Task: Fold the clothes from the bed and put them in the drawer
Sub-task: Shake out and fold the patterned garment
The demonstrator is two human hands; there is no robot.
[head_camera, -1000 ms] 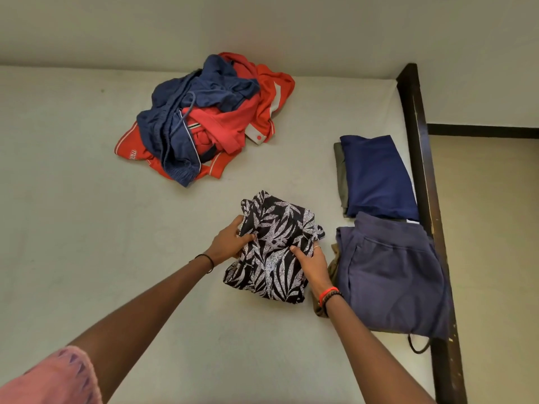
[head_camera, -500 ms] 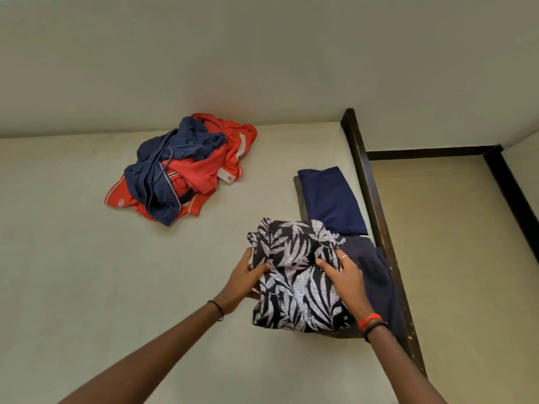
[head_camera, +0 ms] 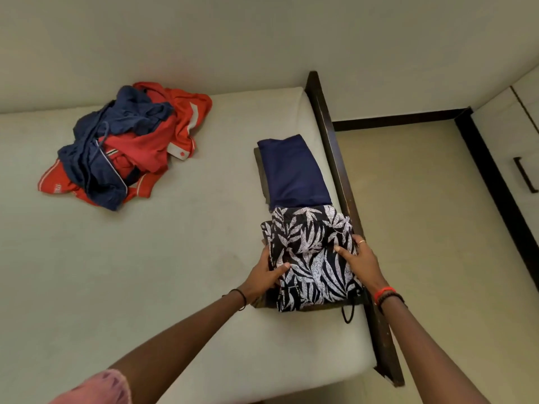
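Observation:
A folded black-and-white leaf-print garment lies on top of a folded stack at the bed's right edge. My left hand grips its left side, thumb on top. My right hand holds its right side, fingers curled over the fabric. Just beyond it sits a folded navy garment on a grey one. An unfolded heap of red and navy clothes lies at the far left of the bed. The stack under the print garment is mostly hidden; a black drawstring pokes out.
A dark wooden bed frame runs along the right edge of the mattress. Beyond it is beige floor. A white cabinet with a dark handle stands at the far right. A plain wall backs the bed.
Both hands carried the leaf-print garment to the right, from the open mattress onto the folded stack by the bed frame. The blue-grey garment there is now covered.

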